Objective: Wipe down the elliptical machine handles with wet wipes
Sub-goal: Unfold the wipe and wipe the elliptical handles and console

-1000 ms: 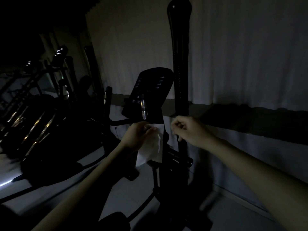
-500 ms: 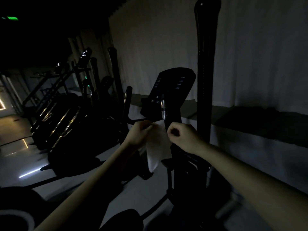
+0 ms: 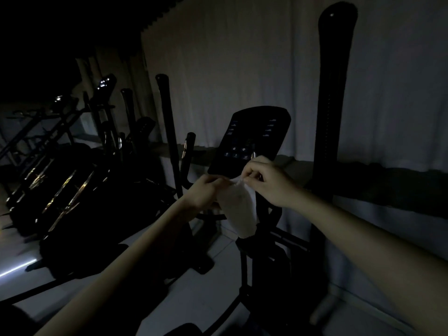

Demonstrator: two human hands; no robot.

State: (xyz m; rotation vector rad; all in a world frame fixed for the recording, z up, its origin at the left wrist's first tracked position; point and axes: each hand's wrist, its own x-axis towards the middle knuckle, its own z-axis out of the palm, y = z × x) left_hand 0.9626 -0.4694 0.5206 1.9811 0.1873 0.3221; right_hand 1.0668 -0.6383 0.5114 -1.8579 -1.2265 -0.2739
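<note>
The room is very dark. A white wet wipe (image 3: 241, 210) hangs in front of the black elliptical machine, below its console (image 3: 252, 137). My left hand (image 3: 206, 192) grips the wipe's top left edge. My right hand (image 3: 269, 183) pinches its top right edge, and the two hands almost touch. The tall right handle (image 3: 332, 98) rises to the right of my right hand, apart from it. The thinner left handle (image 3: 168, 127) stands behind and to the left of my left hand. A short fixed grip (image 3: 188, 149) with a metal sensor sits between that handle and the console.
A row of other dark exercise machines (image 3: 72, 151) runs off to the left along the wall. A pale curtain (image 3: 242, 69) hangs behind the elliptical, above a dark ledge (image 3: 388, 180). The light floor (image 3: 206, 292) shows around the machine's base.
My right hand has left the tall right handle and come over to the wipe, pinching its top edge beside my left hand. The view has shifted, so the machine sits further right.
</note>
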